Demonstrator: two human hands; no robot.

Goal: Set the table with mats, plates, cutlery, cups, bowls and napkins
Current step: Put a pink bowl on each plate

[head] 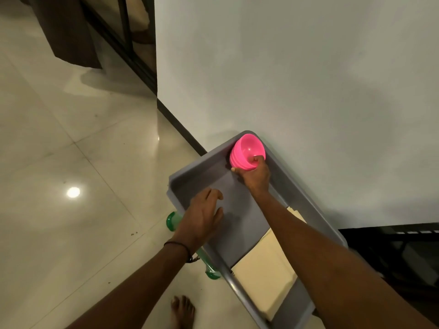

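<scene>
A stack of pink plastic bowls (245, 150) is tilted on its side at the far end of a grey tray (306, 200) that stands against the wall. My right hand (254, 175) grips the stack's near rim, thumb inside the top bowl and fingers underneath. My left hand (202, 217) hovers over the tray's left part with fingers loosely spread, holding nothing. A pile of cream napkins (263, 267) lies in the near half of the tray, partly hidden by my right forearm.
The white wall (308, 79) runs along the tray's right side. Green plastic (174, 220) shows under the tray's left edge. Glossy tiled floor (71, 150) spreads to the left. My bare foot (183, 309) stands by the tray's near corner. Dark furniture (392, 252) is at right.
</scene>
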